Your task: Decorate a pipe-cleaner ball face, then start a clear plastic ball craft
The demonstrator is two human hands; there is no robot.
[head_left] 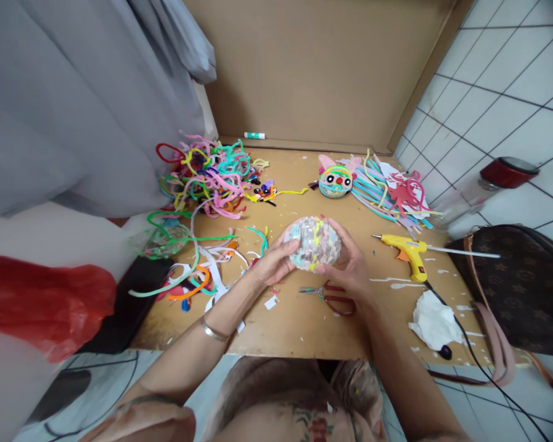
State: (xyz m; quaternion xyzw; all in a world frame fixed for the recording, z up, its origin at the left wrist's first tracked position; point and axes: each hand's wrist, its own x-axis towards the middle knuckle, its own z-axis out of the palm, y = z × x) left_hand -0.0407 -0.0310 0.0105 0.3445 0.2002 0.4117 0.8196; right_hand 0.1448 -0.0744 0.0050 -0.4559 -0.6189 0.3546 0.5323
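Observation:
Between my two hands, just above the middle of the table, is a round ball (317, 244) covered in fuzzy grey, yellow, pink and turquoise bits. My left hand (279, 261) grips its left side, thumb across the front. On the right side my right hand (350, 267) curves its fingers and thumb round it. Below the ball lie red-handled scissors (334, 298), partly behind my right hand. A yellow glue gun (410, 253) with a glue stick in its back rests to the right. Further back sits a finished-looking striped ball with eyes and pink ears (336, 180).
Pipe cleaners (212, 178) heap at the back left, with more scraps (203, 279) nearer. On the right are a bundle of pipe cleaners (373, 190), a red-lidded bottle (483, 190), crumpled tissue (435, 319) and a brown bag (520, 282). A glue stick tube (255, 135) lies at the back.

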